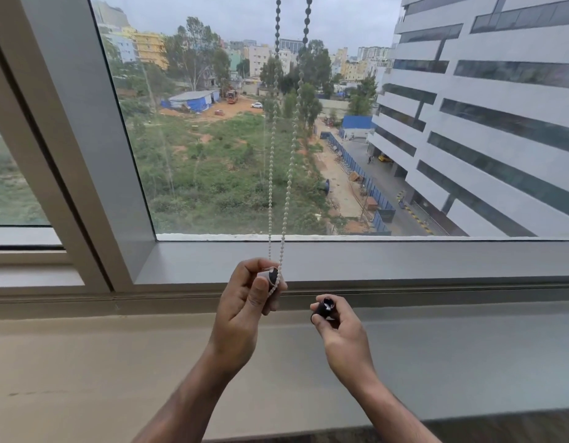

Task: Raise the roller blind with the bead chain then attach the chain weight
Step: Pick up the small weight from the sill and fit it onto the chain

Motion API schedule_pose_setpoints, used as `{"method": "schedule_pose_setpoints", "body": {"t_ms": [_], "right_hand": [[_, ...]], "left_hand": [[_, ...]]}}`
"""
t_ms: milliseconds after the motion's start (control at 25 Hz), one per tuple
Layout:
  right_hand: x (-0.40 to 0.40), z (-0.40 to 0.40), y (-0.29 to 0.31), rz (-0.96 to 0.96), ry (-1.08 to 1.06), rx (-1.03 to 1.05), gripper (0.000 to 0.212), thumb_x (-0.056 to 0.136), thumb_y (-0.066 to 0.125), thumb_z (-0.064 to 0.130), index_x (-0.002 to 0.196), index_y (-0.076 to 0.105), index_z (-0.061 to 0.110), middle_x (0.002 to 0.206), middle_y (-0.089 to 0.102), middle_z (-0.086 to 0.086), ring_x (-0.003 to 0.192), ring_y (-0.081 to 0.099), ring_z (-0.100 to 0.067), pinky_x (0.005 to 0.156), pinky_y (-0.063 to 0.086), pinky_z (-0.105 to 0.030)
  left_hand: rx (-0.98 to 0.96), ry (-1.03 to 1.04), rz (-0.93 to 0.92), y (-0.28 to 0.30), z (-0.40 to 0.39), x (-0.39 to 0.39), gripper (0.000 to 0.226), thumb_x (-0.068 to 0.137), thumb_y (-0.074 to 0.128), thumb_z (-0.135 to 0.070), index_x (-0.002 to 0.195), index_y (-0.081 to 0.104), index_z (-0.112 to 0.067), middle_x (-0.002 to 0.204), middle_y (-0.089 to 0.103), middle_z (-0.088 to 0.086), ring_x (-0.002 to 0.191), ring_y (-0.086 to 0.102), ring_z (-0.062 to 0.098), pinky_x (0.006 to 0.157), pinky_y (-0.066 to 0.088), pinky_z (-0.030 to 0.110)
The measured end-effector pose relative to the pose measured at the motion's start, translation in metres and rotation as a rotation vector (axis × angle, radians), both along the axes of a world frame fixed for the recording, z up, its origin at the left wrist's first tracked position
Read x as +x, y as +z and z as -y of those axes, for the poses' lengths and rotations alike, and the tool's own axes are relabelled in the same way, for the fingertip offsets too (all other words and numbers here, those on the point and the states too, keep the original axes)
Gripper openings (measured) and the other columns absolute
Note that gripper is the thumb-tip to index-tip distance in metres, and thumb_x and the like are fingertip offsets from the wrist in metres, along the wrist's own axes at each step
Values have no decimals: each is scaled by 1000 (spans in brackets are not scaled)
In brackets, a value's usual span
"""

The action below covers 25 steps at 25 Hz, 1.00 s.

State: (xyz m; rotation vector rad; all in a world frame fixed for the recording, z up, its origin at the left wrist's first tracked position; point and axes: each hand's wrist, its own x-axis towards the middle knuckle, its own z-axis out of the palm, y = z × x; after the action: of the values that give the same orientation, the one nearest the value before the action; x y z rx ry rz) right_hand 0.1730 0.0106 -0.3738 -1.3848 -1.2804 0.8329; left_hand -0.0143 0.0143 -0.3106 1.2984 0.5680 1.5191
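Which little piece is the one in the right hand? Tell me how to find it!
Start at the big window and follow the bead chain down to two hands. The right hand pinches a small dark piece, clear of the chain, unlike the left hand's piece.

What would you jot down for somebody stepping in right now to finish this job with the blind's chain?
Left hand: closed on one half of the chain weight, with the bottom loop of the bead chain draped against it.
Right hand: closed on the other half, dark, held apart from the first, just above the window sill.
Chain: two strands hang straight down in front of the glass into the left hand.
Done: no blind shows over the pane, so it looks raised.
Left: seat the loop in the left-hand piece, bring the two pieces together until they close, then let the weight hang.
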Motion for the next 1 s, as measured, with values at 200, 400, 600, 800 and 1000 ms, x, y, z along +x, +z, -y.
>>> {"method": "schedule_pose_setpoints", "body": {"t_ms": [200, 400, 600, 800, 1000], "right_hand": [[-4, 10, 12, -65, 31, 28, 32, 94, 69, 5, 106, 67, 35, 98, 76, 7, 94, 72, -11, 92, 57, -31], [-16, 24, 32, -165, 124, 62, 26, 97, 70, 15, 114, 67, 35, 98, 75, -2, 97, 74, -17, 86, 58, -32], [-22, 32, 44, -226, 174, 49, 35, 99, 65, 12, 129, 65, 31, 101, 70, -6, 86, 72, -13, 69, 57, -27], [-19, 32, 51, -279, 102, 87, 29, 96, 70, 12, 109, 70, 38, 98, 76, 2, 76, 65, -9, 68, 52, -19], [-14, 30, 49, -293, 65, 83, 23, 99, 65, 15, 110, 73, 34, 95, 77, 8, 79, 63, -1, 69, 50, -20]], "left_hand": [[34, 37, 18, -4, 0, 0, 22, 97, 67, -25, 119, 62, -20, 118, 74, 19, 85, 72, 24, 76, 55, 27], [26, 89, 6, -7, -4, -3, 36, 91, 72, -11, 126, 71, -21, 122, 75, 12, 112, 70, 16, 94, 55, 27], [-32, 188, 19, -9, -10, -7, 25, 83, 82, -14, 104, 72, -23, 118, 78, 8, 100, 69, 13, 86, 56, 23], [-136, 192, 94, -17, -15, -6, 22, 80, 79, -12, 96, 72, -25, 114, 79, 13, 107, 76, 24, 86, 59, 24], [-96, 94, 44, -19, -18, 4, 28, 90, 72, -11, 117, 74, -16, 113, 79, 13, 108, 76, 20, 92, 57, 23]]}}
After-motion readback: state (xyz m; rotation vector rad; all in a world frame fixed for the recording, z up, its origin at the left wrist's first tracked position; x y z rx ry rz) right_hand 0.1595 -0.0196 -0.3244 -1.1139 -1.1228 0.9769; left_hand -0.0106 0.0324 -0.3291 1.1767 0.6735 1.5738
